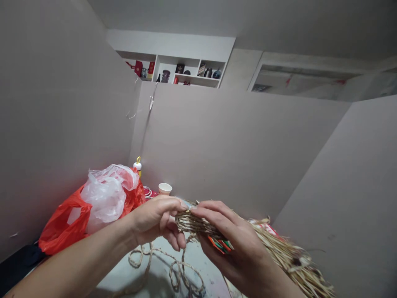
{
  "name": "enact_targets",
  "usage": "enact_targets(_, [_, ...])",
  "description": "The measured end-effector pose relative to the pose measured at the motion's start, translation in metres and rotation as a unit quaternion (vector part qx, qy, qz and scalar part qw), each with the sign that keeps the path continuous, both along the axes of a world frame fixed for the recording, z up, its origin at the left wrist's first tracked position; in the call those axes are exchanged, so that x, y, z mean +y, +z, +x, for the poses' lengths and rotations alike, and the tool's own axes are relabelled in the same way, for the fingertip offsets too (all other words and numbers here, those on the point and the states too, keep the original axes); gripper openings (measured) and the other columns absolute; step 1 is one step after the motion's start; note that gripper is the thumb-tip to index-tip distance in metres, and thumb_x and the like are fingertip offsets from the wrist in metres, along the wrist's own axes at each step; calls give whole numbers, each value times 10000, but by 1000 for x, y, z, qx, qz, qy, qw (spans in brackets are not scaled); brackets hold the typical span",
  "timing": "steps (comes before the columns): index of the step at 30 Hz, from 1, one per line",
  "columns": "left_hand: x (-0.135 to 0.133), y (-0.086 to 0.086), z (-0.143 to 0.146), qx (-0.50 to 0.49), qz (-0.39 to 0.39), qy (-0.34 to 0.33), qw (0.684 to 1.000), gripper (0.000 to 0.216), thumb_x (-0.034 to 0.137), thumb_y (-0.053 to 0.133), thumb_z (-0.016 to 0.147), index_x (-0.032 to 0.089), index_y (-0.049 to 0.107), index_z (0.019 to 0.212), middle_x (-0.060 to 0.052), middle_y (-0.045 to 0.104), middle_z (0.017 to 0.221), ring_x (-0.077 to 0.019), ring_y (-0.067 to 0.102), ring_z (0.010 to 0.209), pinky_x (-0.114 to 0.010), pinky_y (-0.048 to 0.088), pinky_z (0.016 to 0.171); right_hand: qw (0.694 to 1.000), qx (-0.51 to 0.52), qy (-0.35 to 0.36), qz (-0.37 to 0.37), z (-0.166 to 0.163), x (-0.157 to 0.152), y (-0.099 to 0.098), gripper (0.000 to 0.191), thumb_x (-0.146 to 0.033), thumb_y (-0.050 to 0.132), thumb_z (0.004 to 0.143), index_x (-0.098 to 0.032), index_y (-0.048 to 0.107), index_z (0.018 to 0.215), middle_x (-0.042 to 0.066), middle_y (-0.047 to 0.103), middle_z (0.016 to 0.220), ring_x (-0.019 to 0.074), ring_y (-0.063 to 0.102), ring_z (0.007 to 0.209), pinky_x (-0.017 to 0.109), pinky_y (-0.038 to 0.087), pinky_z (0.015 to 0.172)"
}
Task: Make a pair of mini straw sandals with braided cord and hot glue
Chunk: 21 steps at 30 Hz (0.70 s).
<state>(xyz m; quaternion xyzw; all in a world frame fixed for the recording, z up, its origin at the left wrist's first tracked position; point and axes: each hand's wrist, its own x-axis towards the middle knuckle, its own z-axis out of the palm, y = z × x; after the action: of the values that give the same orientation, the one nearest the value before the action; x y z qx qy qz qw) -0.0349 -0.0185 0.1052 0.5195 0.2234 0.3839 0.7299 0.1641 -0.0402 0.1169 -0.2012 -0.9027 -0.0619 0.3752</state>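
Observation:
Both my hands meet low in the middle of the head view, over a pale table [130,275]. My left hand [156,221] pinches the near end of a woven straw piece [194,223] between thumb and fingertips. My right hand [231,242] wraps around the same piece from the right, fingers over its top. Loose straw strands [290,258] fan out from it toward the lower right. Something orange and green [221,245] shows under my right fingers. A twisted straw rope [173,269] trails down from the piece and lies in loops on the table.
A red plastic bag [60,225] with a white plastic bag [104,198] on it sits at the left. Behind stand a paper cup [165,188] and a yellow-topped bottle [137,164]. Grey partition walls close in on three sides; a shelf [186,72] with small objects hangs high.

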Motion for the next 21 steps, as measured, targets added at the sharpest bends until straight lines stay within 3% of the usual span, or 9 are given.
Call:
enact_targets(5, [-1, -5, 5, -37, -45, -38, 998, 187, 293, 624, 723, 117, 634, 784, -45, 638, 572, -136, 643, 491, -213, 523, 475, 1000, -5, 6, -25, 6, -2, 3, 450, -8, 519, 863, -246, 528, 1244, 80, 564, 1163, 195, 593, 1055, 326, 552, 841])
enact_targets(13, [-6, -6, 10, -43, -26, -18, 999, 181, 307, 645, 757, 128, 618, 749, -38, 628, 582, -131, 638, 489, -211, 519, 470, 998, 15, 17, -63, 12, -5, 5, 363, -61, 552, 898, -256, 507, 1201, 51, 587, 1118, 181, 574, 1060, 300, 541, 849])
enact_targets(21, [-4, -8, 11, -47, -29, -7, 998, 175, 293, 663, 764, 122, 630, 751, -36, 624, 591, -122, 633, 486, -209, 506, 470, 999, 8, 11, -50, 10, -6, 6, 386, -53, 558, 885, -254, 510, 1211, 60, 597, 1117, 193, 579, 1049, 318, 543, 847])
